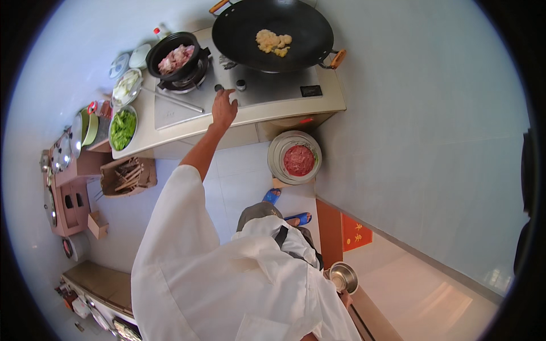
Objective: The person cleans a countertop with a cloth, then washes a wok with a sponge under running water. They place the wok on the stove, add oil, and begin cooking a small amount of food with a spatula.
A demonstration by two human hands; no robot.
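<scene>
My left hand reaches over the steel gas cooktop, fingers apart, its fingertips at the left control knob. Right of it stands the other knob. A large black wok with wooden handles holds a pale yellow clump of food. On the left burner, a black pot contains raw-looking meat pieces. A metal rod-like utensil lies left of my hand. At my right side, my right hand holds a metal bowl; its fingers are partly hidden.
On the counter's left stand a plate of green vegetables and a plate of pale sliced food. Below the counter's right end is a metal basin with red contents. A box of firewood stands on the floor, and a wall rises at right.
</scene>
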